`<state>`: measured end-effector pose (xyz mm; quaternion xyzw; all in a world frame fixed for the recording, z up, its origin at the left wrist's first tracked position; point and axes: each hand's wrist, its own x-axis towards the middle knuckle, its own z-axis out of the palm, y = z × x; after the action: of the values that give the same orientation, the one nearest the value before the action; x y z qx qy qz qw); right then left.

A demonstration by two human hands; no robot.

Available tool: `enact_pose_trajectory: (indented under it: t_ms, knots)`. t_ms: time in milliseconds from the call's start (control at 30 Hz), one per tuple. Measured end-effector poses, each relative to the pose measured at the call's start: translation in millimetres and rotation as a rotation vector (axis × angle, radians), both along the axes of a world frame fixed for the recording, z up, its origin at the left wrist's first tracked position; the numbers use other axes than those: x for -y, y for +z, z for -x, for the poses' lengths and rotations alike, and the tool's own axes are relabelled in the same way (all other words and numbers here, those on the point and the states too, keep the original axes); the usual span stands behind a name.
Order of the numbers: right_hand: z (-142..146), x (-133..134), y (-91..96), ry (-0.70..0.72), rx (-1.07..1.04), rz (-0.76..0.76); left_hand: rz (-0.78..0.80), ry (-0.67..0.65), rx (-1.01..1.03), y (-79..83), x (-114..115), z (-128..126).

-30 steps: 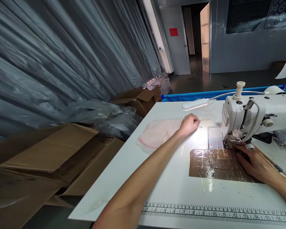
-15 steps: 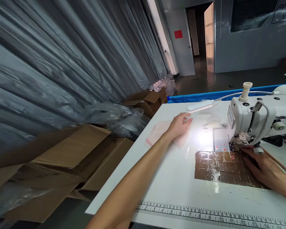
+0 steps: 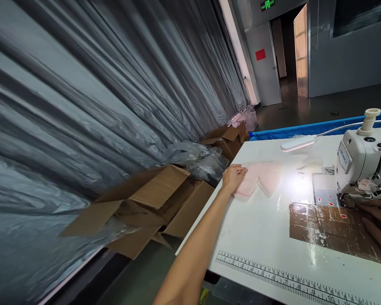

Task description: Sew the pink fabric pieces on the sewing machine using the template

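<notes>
My left hand [image 3: 233, 178] is at the left side of the white table, its fingers closed on the left edge of a sheer pale pink fabric piece [image 3: 260, 174]. The fabric lies flat, with a notch in its near edge. At the right border my right hand [image 3: 379, 222] rests on a shiny brown taped sheet [image 3: 317, 226], fingers apart and stretched toward the needle area. It is partly cut off by the frame. Beside its fingertips stands the white sewing machine [image 3: 352, 163], with a metal plate [image 3: 324, 186] under its head.
A lit white lamp [image 3: 300, 143] on a bendy arm shines on the table [image 3: 260, 228]. A ruler strip [image 3: 273, 275] runs along the near edge. Open cardboard boxes [image 3: 158, 190] and clear plastic [image 3: 198, 159] lie left, by a grey curtain [image 3: 114, 84].
My left hand has moved left across the fabric to its far left edge and closed there. The view has swung left, so the machine and my right hand sit further right.
</notes>
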<state>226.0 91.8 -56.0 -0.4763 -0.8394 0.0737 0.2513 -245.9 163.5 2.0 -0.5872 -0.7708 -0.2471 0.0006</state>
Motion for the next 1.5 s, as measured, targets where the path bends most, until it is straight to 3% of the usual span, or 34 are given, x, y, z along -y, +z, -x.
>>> enact_pose_trajectory:
  t_ms: [133, 267, 433, 500, 600, 667, 733, 833, 933, 1000, 1100, 1167, 1267, 1400, 1500]
  knots:
    - [-2, -2, 1.2, 0.014, -0.022, -0.029, -0.098, -0.045, -0.037, 4.6, 8, -6]
    - [-7, -3, 2.8, 0.107, 0.008, -0.009, -0.201, -0.254, -0.097, 14.8, 32, -30]
    - [14, 23, 26.1, 0.193, -0.026, -0.043, -0.223, -0.613, -0.159, 14.2, 75, -94]
    - [28, 37, 38.3, 0.25, -0.047, -0.051, -0.248, -0.852, -0.2, 13.0, 93, -125]
    - [41, 55, 54.9, 0.32, -0.081, -0.007, -0.149, -1.096, 0.002, 18.9, 120, -169]
    - [43, 63, 65.3, 0.37, -0.098, 0.131, 0.0, -1.2, 0.222, 29.5, 134, -190]
    - [40, 68, 74.8, 0.393, -0.117, 0.363, 0.129, -1.179, 0.433, 42.5, 140, -202]
    - [27, 68, 84.2, 0.32, -0.174, 0.751, 0.284, -1.057, 0.658, 55.5, 132, -203]
    - [12, 57, 86.0, 0.237, -0.311, 1.068, 0.418, -0.925, 0.766, 51.5, 110, -197]
    - [5, 44, 84.7, 0.216, -0.459, 1.178, 0.422, -0.854, 0.726, 40.6, 98, -194]
    - [4, 23, 82.5, 0.074, -0.561, 1.103, 0.357, -0.806, 0.577, 19.8, 86, -192]
    - [8, 12, 82.1, -0.059, -0.464, 0.902, 0.255, -0.805, 0.443, 7.2, 82, -190]
    - [16, 3, 82.9, -0.215, -0.253, 0.624, -0.034, -0.836, 0.205, -5.5, 79, -188]
    - [16, 4, 81.9, -0.198, -0.185, 0.565, -0.339, -0.983, -0.012, -9.1, 81, -190]
    - [16, 9, 78.8, -0.141, -0.227, 0.56, -0.343, -1.119, 0.018, -4.0, 89, -195]
